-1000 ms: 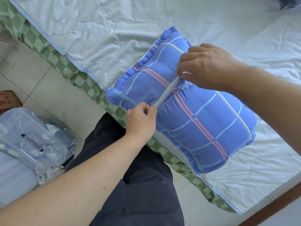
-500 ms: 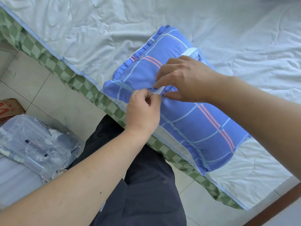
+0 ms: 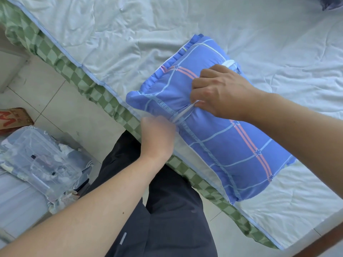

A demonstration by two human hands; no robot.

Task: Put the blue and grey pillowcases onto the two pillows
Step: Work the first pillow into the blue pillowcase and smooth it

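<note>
A pillow in the blue checked pillowcase [image 3: 222, 138] lies at the near edge of the bed. A white tie strip [image 3: 182, 114] runs taut across its opening side. My right hand [image 3: 217, 91] pinches the far end of the strip on top of the pillow. My left hand [image 3: 157, 134], blurred by motion, grips the near end at the pillow's edge. A second white tie [image 3: 229, 63] shows just beyond my right hand. A dark grey-blue cloth [image 3: 332, 3] peeks in at the top right corner; the other pillow is out of view.
The bed carries a pale quilt [image 3: 130, 34] over a green checked sheet [image 3: 89, 84] hanging off its edge. On the floor at left stand a clear plastic box [image 3: 37, 162] and a cardboard box [image 3: 11, 117]. My dark trousers fill the bottom middle.
The two hands, close together half a second ago, have pulled apart and drawn the tie strip taut. My left hand has moved toward me.
</note>
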